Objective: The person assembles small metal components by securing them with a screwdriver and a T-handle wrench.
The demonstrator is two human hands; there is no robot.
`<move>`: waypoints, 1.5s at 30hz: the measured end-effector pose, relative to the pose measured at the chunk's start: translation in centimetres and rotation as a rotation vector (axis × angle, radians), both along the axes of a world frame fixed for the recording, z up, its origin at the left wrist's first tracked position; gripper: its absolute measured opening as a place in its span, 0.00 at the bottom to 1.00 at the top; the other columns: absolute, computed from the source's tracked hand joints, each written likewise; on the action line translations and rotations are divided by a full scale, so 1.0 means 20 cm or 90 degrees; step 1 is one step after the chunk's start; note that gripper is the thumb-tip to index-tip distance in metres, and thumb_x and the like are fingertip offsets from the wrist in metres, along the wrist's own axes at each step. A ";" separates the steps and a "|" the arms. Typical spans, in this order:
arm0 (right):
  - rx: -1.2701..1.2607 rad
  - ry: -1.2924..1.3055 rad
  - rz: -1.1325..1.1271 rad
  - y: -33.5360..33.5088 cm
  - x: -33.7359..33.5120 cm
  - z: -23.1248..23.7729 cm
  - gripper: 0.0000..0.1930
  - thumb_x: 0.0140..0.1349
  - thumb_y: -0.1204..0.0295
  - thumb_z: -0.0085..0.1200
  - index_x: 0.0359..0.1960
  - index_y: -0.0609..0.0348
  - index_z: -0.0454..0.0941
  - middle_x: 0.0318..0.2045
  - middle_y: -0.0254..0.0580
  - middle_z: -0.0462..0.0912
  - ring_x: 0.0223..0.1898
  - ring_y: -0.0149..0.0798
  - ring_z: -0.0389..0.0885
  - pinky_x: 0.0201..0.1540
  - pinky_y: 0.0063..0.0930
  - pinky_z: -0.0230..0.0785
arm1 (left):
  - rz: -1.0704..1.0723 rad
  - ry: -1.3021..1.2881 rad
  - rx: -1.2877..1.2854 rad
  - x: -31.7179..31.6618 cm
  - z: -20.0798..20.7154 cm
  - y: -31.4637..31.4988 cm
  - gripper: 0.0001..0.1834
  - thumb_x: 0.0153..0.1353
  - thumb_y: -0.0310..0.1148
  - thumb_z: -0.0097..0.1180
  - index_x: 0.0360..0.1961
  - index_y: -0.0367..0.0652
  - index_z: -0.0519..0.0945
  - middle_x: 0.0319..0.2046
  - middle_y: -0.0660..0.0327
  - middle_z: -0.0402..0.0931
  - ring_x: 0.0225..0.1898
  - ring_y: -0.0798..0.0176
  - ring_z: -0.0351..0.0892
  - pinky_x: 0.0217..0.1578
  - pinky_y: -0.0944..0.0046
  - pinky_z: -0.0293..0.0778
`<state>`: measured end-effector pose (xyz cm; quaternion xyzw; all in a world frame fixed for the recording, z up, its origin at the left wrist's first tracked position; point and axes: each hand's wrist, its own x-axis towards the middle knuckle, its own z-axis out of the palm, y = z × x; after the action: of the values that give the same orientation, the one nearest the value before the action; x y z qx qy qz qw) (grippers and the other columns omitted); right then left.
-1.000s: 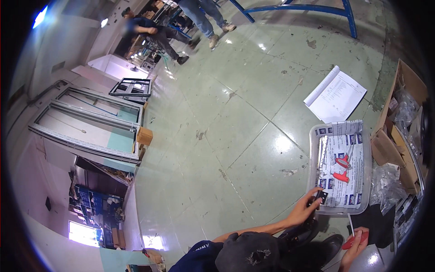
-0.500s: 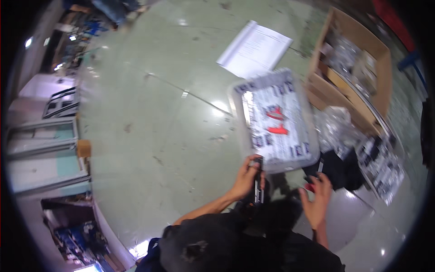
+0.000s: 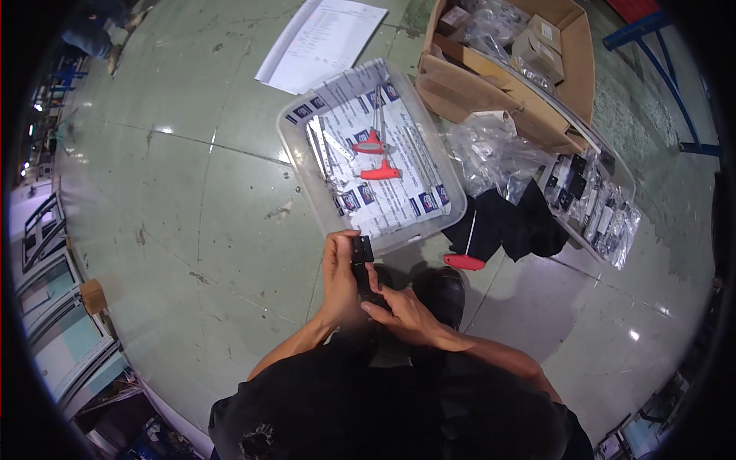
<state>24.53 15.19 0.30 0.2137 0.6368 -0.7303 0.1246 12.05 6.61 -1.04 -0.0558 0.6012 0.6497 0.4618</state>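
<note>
My left hand [image 3: 337,280] is closed round a black, block-like metal part [image 3: 362,250] with small holes, perhaps a hinge. It is held upright just in front of the near edge of a clear plastic bin [image 3: 453,215]. My right hand [image 3: 405,313] grips the lower portion of the same part between thumb and fingers; its lower end is dark and partly hidden. Inside the bin lie two red T-handle hex keys, one [image 3: 371,143] above the other [image 3: 381,172], and silver metal strips [image 3: 322,149]. To the right, another red T-handle hex key [image 3: 464,262] rests against black cloth [image 3: 502,230].
White paper sheets [image 3: 322,42] lie beyond the bin. At the far right an open cardboard box [image 3: 468,88] holds small boxes and plastic bags. Clear plastic wrapping [image 3: 494,153] and bagged black parts [image 3: 586,195] sit nearer. My shoe [image 3: 441,294] is below the bin.
My right hand has left the red T-handle hex key on the floor and come in to the black part in my left hand. The whole view has shifted, bin toward the left.
</note>
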 end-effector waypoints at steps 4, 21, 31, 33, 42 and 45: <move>0.063 0.001 -0.022 0.01 0.02 0.00 0.20 0.66 0.60 0.50 0.45 0.71 0.72 0.24 0.60 0.78 0.31 0.61 0.79 0.32 0.44 0.68 | -0.011 0.000 0.032 -0.01 -0.01 0.01 0.24 0.74 0.52 0.28 0.56 0.45 0.64 0.23 0.57 0.71 0.17 0.65 0.71 0.20 0.65 0.72; -0.411 -0.079 -0.151 0.05 0.06 -0.02 0.21 0.71 0.52 0.43 0.39 0.61 0.74 0.21 0.33 0.73 0.21 0.28 0.71 0.26 0.24 0.65 | -0.034 -0.205 0.151 -0.13 0.01 0.01 0.16 0.69 0.33 0.48 0.57 0.48 0.65 0.56 0.46 0.72 0.51 0.51 0.78 0.50 0.50 0.79; 0.502 -0.028 -0.034 0.01 0.08 -0.05 0.20 0.66 0.55 0.51 0.39 0.65 0.74 0.21 0.54 0.79 0.26 0.56 0.80 0.29 0.46 0.73 | -0.037 0.041 -0.011 -0.10 -0.03 0.00 0.14 0.62 0.22 0.59 0.47 0.39 0.71 0.35 0.51 0.82 0.35 0.58 0.84 0.38 0.59 0.83; 0.434 -0.046 -0.005 0.02 0.09 -0.06 0.21 0.64 0.56 0.54 0.43 0.65 0.75 0.25 0.56 0.80 0.28 0.57 0.80 0.31 0.45 0.70 | -0.037 0.068 -0.030 -0.09 -0.02 0.01 0.14 0.62 0.22 0.58 0.47 0.39 0.71 0.35 0.51 0.82 0.35 0.58 0.84 0.38 0.58 0.83; -0.261 -0.134 -0.116 0.02 0.11 -0.03 0.21 0.68 0.54 0.50 0.38 0.65 0.73 0.19 0.48 0.77 0.21 0.44 0.78 0.27 0.34 0.68 | -0.012 -0.070 0.133 -0.07 -0.03 -0.03 0.13 0.63 0.26 0.57 0.47 0.41 0.70 0.34 0.52 0.81 0.32 0.59 0.84 0.36 0.58 0.83; 0.072 -0.093 -0.072 0.07 0.09 -0.02 0.20 0.66 0.56 0.52 0.37 0.66 0.73 0.21 0.51 0.78 0.24 0.49 0.80 0.30 0.37 0.71 | 0.034 0.062 0.030 0.00 -0.06 0.02 0.08 0.66 0.26 0.53 0.44 0.38 0.69 0.31 0.56 0.77 0.28 0.60 0.82 0.32 0.60 0.81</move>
<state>26.31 16.69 -0.15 0.3085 0.6534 -0.6814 0.1169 11.97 7.08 -2.21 -0.0295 0.6055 0.6780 0.4157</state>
